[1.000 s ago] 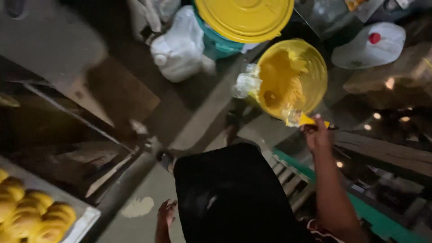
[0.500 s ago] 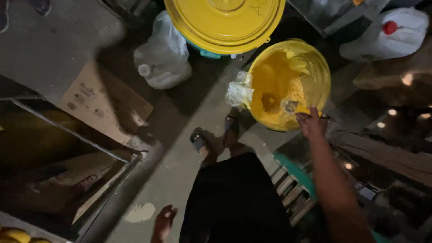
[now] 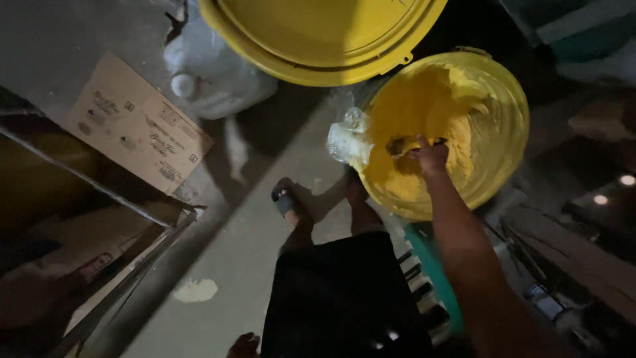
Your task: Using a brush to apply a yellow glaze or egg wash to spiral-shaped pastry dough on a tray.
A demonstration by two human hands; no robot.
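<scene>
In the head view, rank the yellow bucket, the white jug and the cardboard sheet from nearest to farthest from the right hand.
1. Yellow bucket: the right hand is inside it.
2. White jug: on the floor, upper left.
3. Cardboard sheet: farther left, beyond the jug.

One hand (image 3: pixel 430 158), one open yellow tub (image 3: pixel 487 99), one yellow lid (image 3: pixel 318 33), one white jug (image 3: pixel 212 83), one cardboard sheet (image 3: pixel 136 126), one sandal (image 3: pixel 285 199).
</scene>
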